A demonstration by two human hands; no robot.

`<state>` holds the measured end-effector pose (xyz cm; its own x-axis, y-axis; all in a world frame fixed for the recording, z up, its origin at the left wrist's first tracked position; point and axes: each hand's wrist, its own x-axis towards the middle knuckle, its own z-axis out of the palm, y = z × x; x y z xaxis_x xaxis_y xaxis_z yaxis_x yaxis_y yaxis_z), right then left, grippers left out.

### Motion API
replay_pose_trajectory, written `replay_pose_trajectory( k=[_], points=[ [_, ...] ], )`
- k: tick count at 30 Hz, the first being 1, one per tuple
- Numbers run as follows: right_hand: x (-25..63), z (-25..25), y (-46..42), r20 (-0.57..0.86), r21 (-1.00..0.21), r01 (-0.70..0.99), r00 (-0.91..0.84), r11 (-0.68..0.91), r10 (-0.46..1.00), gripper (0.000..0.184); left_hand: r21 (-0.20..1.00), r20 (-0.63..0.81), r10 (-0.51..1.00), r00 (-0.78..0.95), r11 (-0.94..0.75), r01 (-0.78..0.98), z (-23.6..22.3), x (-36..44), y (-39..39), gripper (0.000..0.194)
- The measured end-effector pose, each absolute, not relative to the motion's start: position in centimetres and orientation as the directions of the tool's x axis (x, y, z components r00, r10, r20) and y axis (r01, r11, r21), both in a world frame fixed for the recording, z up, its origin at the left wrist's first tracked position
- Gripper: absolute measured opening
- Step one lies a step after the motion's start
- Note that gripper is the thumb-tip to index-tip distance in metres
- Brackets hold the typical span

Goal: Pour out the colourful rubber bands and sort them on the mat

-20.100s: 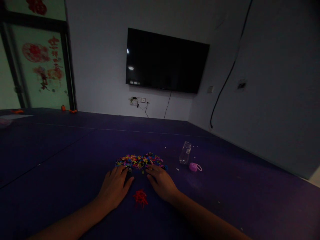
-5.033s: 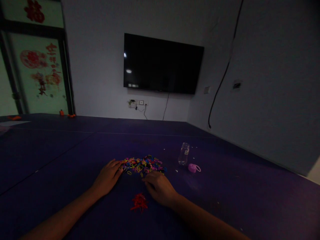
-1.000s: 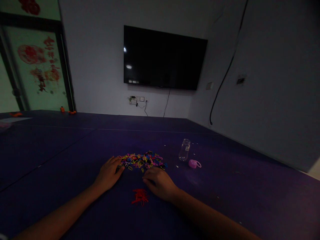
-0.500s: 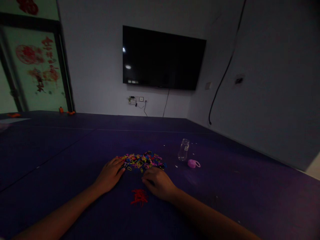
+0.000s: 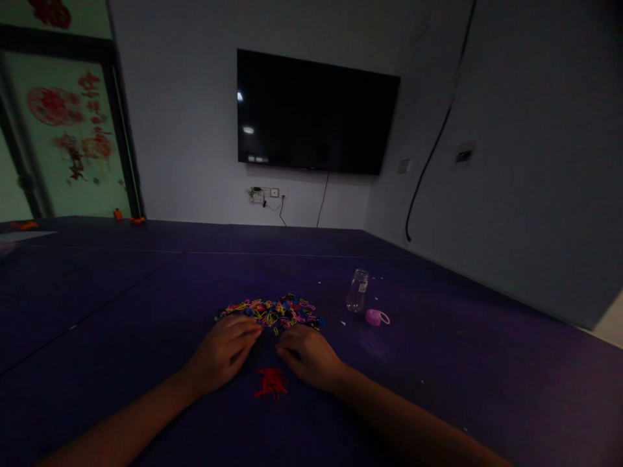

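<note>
A loose heap of multicoloured paper clips (image 5: 275, 312) lies on the purple tabletop. At its near left edge is my left hand (image 5: 224, 350), fingers drawn together with thumb and fingertips closed; a bit of red, seemingly a red paper clip (image 5: 258, 329), shows at the tips. My right hand (image 5: 309, 357) rests at the heap's near right side, curled with its fingers closed; whatever they may hold is hidden. Between the two wrists, closer to me, sits a small separate pile of red paper clips (image 5: 271, 383).
Right of the heap stands a clear bottle (image 5: 357, 293) without its lid. A pink cap with a loop (image 5: 374, 317) lies beside it. White scraps dot the tabletop (image 5: 413, 337). Small orange objects (image 5: 137, 220) are at the far left edge. A television (image 5: 316, 113) hangs on the wall.
My left hand has moved right and toward me from the heap's left end, and its spread fingers have closed. Clips it covered at the left now show. My right hand stays put.
</note>
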<state>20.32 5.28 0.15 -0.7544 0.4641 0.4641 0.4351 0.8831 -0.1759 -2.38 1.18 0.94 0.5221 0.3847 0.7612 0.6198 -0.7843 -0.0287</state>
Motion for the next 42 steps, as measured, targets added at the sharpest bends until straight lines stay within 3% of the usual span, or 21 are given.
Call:
replay_pose_trajectory(
  k=[4, 7, 14, 18, 22, 25, 30, 42],
  points=[
    [20.2, -0.1, 5.5, 0.476, -0.17, 0.424, -0.755, 0.889, 0.451, 0.018, -0.154, 0.687, 0.206, 0.697, -0.896, 0.417, 1.0, -0.7, -0.9, 0.029],
    [20.3, -0.4, 5.6, 0.477, -0.182, 0.415, -0.755, 0.891, 0.449, 0.018, -0.155, 0.642, 0.22, 0.734, -0.901, 0.405, 1.2, -0.1, -1.7, 0.029],
    [20.3, -0.3, 5.6, 0.484, -0.192, 0.412, -0.75, 0.891, 0.451, 0.018, -0.108, 0.672, 0.242, 0.7, -0.903, 0.416, 1.3, -0.3, -1.4, 0.031],
    [20.3, 0.0, 5.3, 0.479, -0.185, 0.424, -0.749, 0.887, 0.458, 0.017, 0.001, 0.697, 0.356, 0.623, -0.869, 0.495, 1.0, -0.6, -0.6, 0.015],
    [20.5, 0.3, 5.1, 0.476, -0.191, 0.42, -0.751, 0.887, 0.458, 0.019, 0.071, 0.654, 0.434, 0.62, -0.851, 0.521, 0.9, -0.9, -0.1, 0.032],
    [20.6, 0.5, 5.0, 0.469, -0.19, 0.417, -0.756, 0.889, 0.456, 0.026, 0.085, 0.617, 0.445, 0.65, -0.858, 0.506, 1.0, -0.9, 0.0, 0.039],
    [20.6, 0.4, 5.2, 0.471, -0.21, 0.413, -0.751, 0.886, 0.462, 0.032, 0.105, 0.599, 0.436, 0.672, -0.874, 0.474, 0.9, -0.8, -0.2, 0.031],
    [20.6, 0.4, 5.1, 0.484, -0.175, 0.421, -0.751, 0.89, 0.45, 0.019, 0.118, 0.574, 0.448, 0.685, -0.873, 0.472, 1.0, -0.7, -0.1, 0.026]
  ],
)
